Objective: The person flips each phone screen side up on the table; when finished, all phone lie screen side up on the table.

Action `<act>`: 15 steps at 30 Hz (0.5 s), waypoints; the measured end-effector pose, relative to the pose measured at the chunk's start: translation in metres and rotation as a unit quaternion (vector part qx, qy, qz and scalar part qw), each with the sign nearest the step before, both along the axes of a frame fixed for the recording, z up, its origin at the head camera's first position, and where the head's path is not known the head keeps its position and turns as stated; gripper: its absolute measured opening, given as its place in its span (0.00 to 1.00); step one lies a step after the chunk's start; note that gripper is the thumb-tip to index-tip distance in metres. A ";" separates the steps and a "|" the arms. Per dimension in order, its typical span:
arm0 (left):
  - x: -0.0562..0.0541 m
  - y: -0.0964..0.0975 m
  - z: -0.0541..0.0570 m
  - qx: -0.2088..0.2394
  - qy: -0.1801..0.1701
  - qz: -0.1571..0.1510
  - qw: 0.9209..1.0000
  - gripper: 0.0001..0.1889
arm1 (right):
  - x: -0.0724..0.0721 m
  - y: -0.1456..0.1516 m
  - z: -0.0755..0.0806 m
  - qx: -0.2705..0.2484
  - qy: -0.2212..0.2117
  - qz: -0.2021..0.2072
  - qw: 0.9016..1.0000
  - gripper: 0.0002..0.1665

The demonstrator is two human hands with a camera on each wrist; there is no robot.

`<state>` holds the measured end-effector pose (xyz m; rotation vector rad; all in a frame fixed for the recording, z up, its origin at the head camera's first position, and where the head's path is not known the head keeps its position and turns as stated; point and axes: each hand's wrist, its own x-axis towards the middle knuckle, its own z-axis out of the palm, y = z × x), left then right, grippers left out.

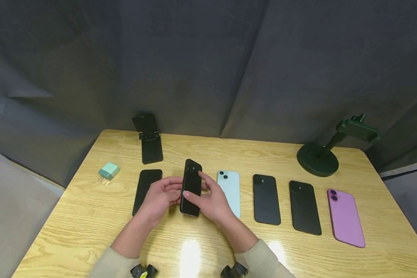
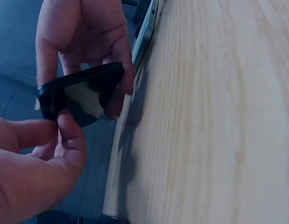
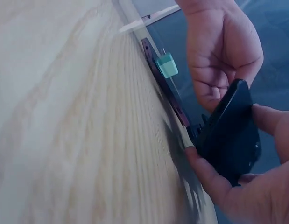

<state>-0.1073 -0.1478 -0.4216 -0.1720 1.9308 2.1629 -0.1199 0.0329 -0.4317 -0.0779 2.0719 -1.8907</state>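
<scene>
A black smartphone (image 1: 192,189) is held up, tilted, above the wooden table, its camera side toward the head view. My left hand (image 1: 163,195) pinches its left edge; in the left wrist view, the left hand's (image 2: 37,168) thumb and finger meet at one corner of the phone (image 2: 83,95). From the other side, my right hand (image 1: 213,200) grips the phone, thumb across the back and other fingers around the right edge. The right wrist view shows the right hand's (image 3: 261,196) fingers on both sides of the phone (image 3: 233,140). Part of its underside is hidden.
Beside the hands lie a dark phone (image 1: 146,191) and a pale blue phone (image 1: 232,189). Farther right are two black phones (image 1: 266,200) and a pink one (image 1: 347,220). A mint charger plug (image 1: 109,170), black folding stand (image 1: 151,148) and dark green stand (image 1: 317,160) occupy the table.
</scene>
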 end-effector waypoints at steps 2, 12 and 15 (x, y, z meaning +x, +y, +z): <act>-0.001 0.001 -0.001 -0.014 0.004 -0.006 1.000 0.18 | 0.001 -0.002 -0.001 -0.043 -0.018 -0.001 0.999 0.52; -0.003 0.003 -0.005 -0.107 0.025 -0.025 0.994 0.18 | 0.005 -0.007 0.002 -0.139 -0.062 0.021 0.988 0.50; -0.004 0.005 -0.005 -0.138 0.028 -0.027 0.990 0.22 | 0.006 -0.006 0.004 -0.167 -0.061 0.038 0.983 0.47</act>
